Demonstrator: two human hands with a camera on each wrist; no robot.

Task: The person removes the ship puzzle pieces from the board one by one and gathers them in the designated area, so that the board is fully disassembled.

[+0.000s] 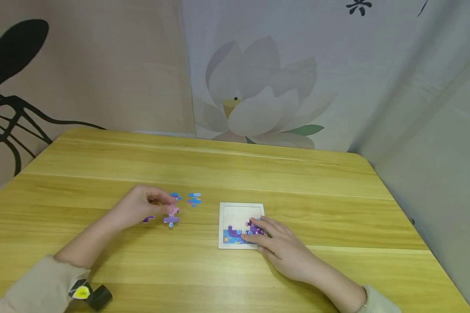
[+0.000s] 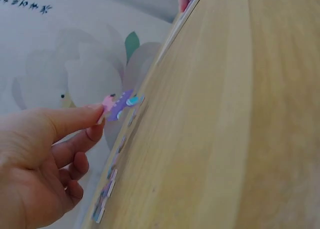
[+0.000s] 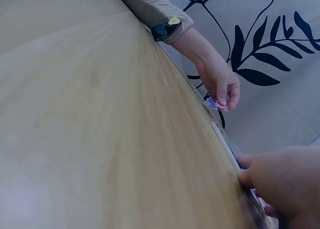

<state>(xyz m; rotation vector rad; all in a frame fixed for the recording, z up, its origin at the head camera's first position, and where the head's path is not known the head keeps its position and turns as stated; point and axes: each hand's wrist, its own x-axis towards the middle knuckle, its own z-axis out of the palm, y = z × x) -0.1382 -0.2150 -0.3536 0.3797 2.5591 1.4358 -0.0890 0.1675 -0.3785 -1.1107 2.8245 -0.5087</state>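
My left hand (image 1: 142,204) pinches a pink and purple jigsaw piece (image 1: 171,220) between thumb and forefinger. In the left wrist view the same jigsaw piece (image 2: 120,106) is raised over the table, its blue knob pointing away from the fingertips. My right hand (image 1: 287,252) rests on the right side of a white-framed puzzle tray (image 1: 221,226), fingers extended over it. Blue and purple fitted pieces (image 1: 232,237) line the tray's near part, partly covered by those fingers. The bare board (image 1: 236,215) shows in the far part.
Loose jigsaw pieces lie around the left hand: a blue one (image 1: 194,199), another blue one (image 1: 176,197) behind the fingers, and a purple one (image 1: 148,219) by the wrist. The wooden table (image 1: 317,182) ends at a printed curtain (image 1: 258,65). A black strap device (image 1: 90,293) is on the left sleeve.
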